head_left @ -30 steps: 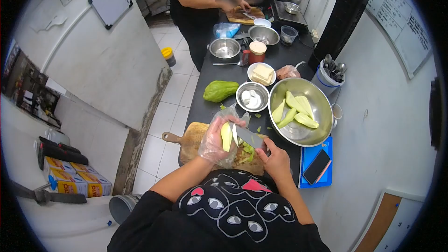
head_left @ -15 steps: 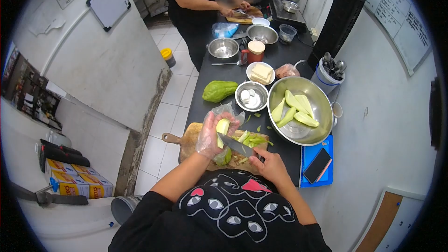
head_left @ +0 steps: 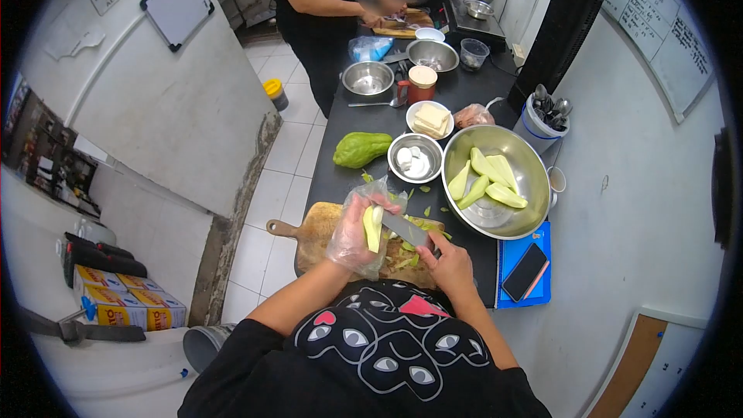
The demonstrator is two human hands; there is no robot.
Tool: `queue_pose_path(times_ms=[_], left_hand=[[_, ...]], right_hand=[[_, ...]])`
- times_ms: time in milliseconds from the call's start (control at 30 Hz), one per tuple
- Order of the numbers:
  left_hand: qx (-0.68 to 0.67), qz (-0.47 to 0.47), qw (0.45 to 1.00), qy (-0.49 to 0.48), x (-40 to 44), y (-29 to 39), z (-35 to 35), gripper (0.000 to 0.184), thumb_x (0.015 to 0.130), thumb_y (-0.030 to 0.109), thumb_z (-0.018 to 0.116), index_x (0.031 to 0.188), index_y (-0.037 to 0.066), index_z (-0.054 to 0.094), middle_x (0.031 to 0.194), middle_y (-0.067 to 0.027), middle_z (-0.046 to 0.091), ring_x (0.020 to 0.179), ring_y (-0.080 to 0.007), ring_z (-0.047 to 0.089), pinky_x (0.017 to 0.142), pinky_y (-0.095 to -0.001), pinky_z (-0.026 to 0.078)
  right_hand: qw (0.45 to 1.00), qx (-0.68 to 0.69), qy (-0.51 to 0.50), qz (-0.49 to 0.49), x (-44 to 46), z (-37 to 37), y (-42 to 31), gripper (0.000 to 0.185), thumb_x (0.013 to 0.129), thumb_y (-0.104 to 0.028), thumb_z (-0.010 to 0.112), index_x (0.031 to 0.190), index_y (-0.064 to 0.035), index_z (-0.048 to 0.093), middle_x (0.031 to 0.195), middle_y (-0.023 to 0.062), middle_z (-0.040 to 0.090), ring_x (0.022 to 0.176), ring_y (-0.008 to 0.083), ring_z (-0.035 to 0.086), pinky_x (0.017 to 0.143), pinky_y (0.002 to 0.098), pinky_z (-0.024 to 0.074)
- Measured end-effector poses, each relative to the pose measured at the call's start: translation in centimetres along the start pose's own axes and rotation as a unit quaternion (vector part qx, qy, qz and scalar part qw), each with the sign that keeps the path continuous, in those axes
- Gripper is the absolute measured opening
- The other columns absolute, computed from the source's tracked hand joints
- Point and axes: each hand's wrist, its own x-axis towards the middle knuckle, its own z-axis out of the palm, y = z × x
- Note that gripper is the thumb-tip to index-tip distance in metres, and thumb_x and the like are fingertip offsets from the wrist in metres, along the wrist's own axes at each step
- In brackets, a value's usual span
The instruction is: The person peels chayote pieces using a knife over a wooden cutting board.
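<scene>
My left hand (head_left: 355, 226), in a clear plastic glove, is closed round a pale peeled chayote piece (head_left: 373, 230) above the wooden cutting board (head_left: 315, 236). The knife (head_left: 404, 227) is in my right hand (head_left: 450, 264), its blade pointing left with the tip close to the chayote piece; whether it touches, I cannot tell. Green peelings (head_left: 408, 261) lie on the board under the blade. Beyond the board sits a whole green chayote (head_left: 361, 149). A large steel bowl (head_left: 539, 162) at right holds several peeled chayote pieces (head_left: 487, 179).
Close by stand a small steel bowl (head_left: 416, 174) with white pieces, a plate of pale slabs (head_left: 431, 118) and a red mug (head_left: 421, 87). A phone (head_left: 525, 272) lies on a blue folder (head_left: 544, 292). Across the counter, another person (head_left: 319, 8) works at a second board.
The chayote piece has turned in my left hand and shows a different side. The knife has moved slightly up and right. A green piece under my left hand is out of sight now.
</scene>
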Motion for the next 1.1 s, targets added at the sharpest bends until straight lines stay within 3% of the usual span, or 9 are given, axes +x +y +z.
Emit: queue_pose_path(times_ms=[200,467,567,600,667,867,967,1067,1100], left_hand=[[-0.066,-0.004,0.998,-0.012,0.3,-0.6,0.0,0.042,0.097,0.042,0.031,0.104,0.006,0.052,0.102,-0.0107,0.057,0.106,-0.0249,0.052,0.092,-0.0367,0.041],[0.007,-0.063,0.996,-0.066,0.0,-1.3,-5.0,0.032,0.092,0.019,0.051,0.120,0.003,0.045,0.113,-0.0090,0.051,0.104,-0.0219,0.052,0.088,-0.0324,0.044],[0.049,-0.138,0.989,-0.005,-1.1,-1.1,-5.5,0.032,0.091,0.015,0.050,0.119,0.003,0.044,0.111,-0.0085,0.051,0.102,-0.0213,0.053,0.079,-0.0315,0.047],[0.071,-0.152,0.984,0.066,-1.7,-0.7,-4.0,0.030,0.090,0.014,0.050,0.117,0.003,0.044,0.106,-0.0098,0.051,0.094,-0.0223,0.056,0.074,-0.0303,0.048],[0.142,-0.211,0.967,0.011,-0.4,-0.8,-7.8,0.038,0.090,0.016,0.050,0.123,0.002,0.040,0.113,-0.0158,0.049,0.102,-0.0268,0.056,0.080,-0.0337,0.050],[0.205,-0.187,0.953,0.122,2.3,-1.3,-4.4,0.033,0.091,0.025,0.051,0.114,0.002,0.043,0.090,-0.0165,0.057,0.077,-0.0252,0.062,0.065,-0.0317,0.052],[0.176,-0.154,0.971,0.058,6.4,-3.0,-0.6,0.030,0.092,0.029,0.051,0.108,0.005,0.048,0.083,-0.0116,0.055,0.071,-0.0218,0.058,0.062,-0.0335,0.050],[0.099,-0.150,0.981,-0.073,9.5,-4.0,3.8,0.045,0.091,0.041,0.051,0.118,0.006,0.045,0.094,-0.0117,0.058,0.077,-0.0236,0.059,0.070,-0.0338,0.051],[0.116,-0.194,0.967,-0.117,10.2,-3.6,5.3,0.052,0.091,0.051,0.046,0.122,0.009,0.047,0.099,-0.0088,0.057,0.090,-0.0225,0.057,0.081,-0.0342,0.047]], right_hand=[[0.999,0.044,0.000,0.005,0.2,1.3,1.4,0.039,0.080,-0.038,0.066,0.105,-0.0092,0.062,0.074,0.0186,0.063,0.064,0.0342,0.062,0.059,0.0395,0.0481],[0.984,0.070,-0.137,0.092,1.1,2.8,3.0,0.043,0.082,-0.048,0.058,0.102,-0.0106,0.067,0.089,0.0229,0.064,0.088,0.0399,0.062,0.079,0.0432,0.0487],[0.970,0.042,-0.193,0.144,1.9,3.4,5.2,0.048,0.084,-0.052,0.053,0.102,-0.0102,0.068,0.098,0.0247,0.063,0.097,0.0404,0.059,0.087,0.0433,0.0457],[0.965,0.032,-0.204,0.164,2.0,3.2,5.7,0.050,0.084,-0.054,0.051,0.101,-0.0099,0.068,0.100,0.0252,0.062,0.099,0.0405,0.058,0.089,0.0434,0.0446],[0.960,-0.001,-0.230,0.162,1.8,2.7,6.8,0.052,0.084,-0.055,0.049,0.101,-0.0094,0.067,0.101,0.0242,0.062,0.100,0.0398,0.058,0.089,0.0435,0.0445],[0.948,-0.038,-0.281,0.144,0.5,2.0,8.1,0.056,0.084,-0.057,0.048,0.103,-0.0069,0.066,0.105,0.0210,0.062,0.102,0.0377,0.058,0.088,0.0434,0.0447],[0.950,-0.049,-0.282,0.127,0.1,2.5,8.8,0.058,0.084,-0.057,0.047,0.105,-0.0054,0.065,0.107,0.0206,0.062,0.102,0.0374,0.058,0.088,0.0436,0.0450],[0.956,-0.044,-0.266,0.118,-0.1,2.9,9.3,0.059,0.084,-0.057,0.047,0.106,-0.0052,0.064,0.107,0.0205,0.062,0.101,0.0380,0.058,0.088,0.0439,0.0451],[0.959,-0.041,-0.255,0.118,-0.2,2.7,9.2,0.058,0.084,-0.056,0.048,0.106,-0.0053,0.064,0.106,0.0209,0.062,0.100,0.0384,0.058,0.088,0.0434,0.0451]])
